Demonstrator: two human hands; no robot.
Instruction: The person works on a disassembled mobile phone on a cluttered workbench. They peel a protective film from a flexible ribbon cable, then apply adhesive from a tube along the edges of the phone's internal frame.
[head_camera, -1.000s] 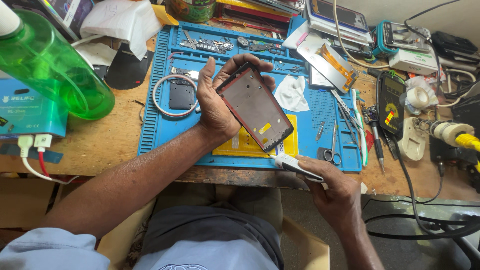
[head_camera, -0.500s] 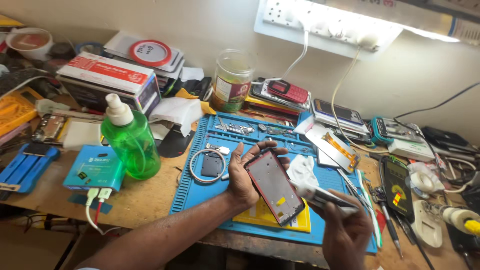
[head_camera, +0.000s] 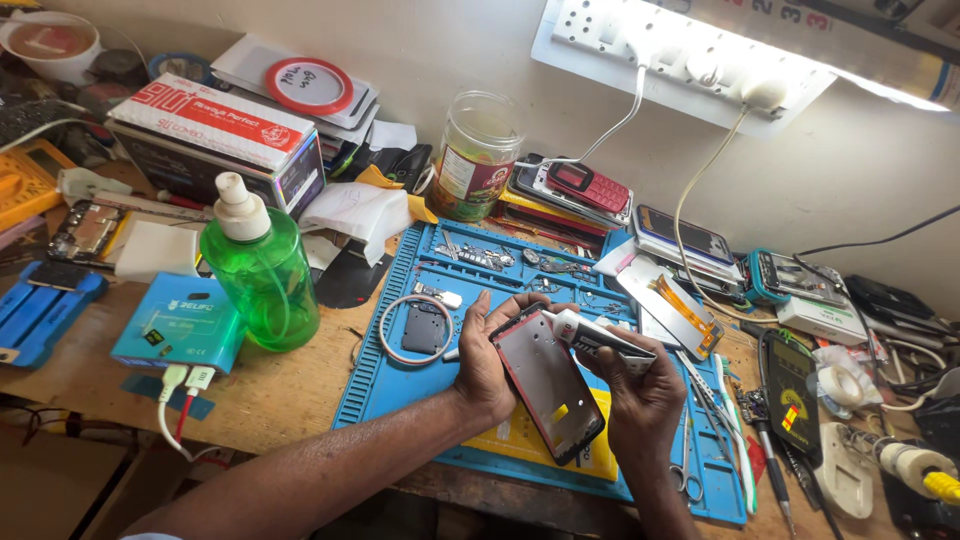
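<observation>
Head view: left hand (head_camera: 487, 365) grips phone frame (head_camera: 548, 385), long axis running away-left to near-right; right hand (head_camera: 645, 385) pinches glue tube (head_camera: 592, 335), nozzle at frame's top edge.

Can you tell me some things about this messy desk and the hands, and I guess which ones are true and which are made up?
1. The left hand holds a phone frame with a red edge. True.
2. The right hand holds a pair of scissors. False: it holds a small glue tube with its white tip at the top of the frame.
3. The green bottle stands on the blue mat. False: it stands on the wooden desk, left of the mat.
4. A glass jar stands behind the mat, near the wall. True.
5. The red phone lies in the left hand. False: it lies on a stack by the wall.
</observation>
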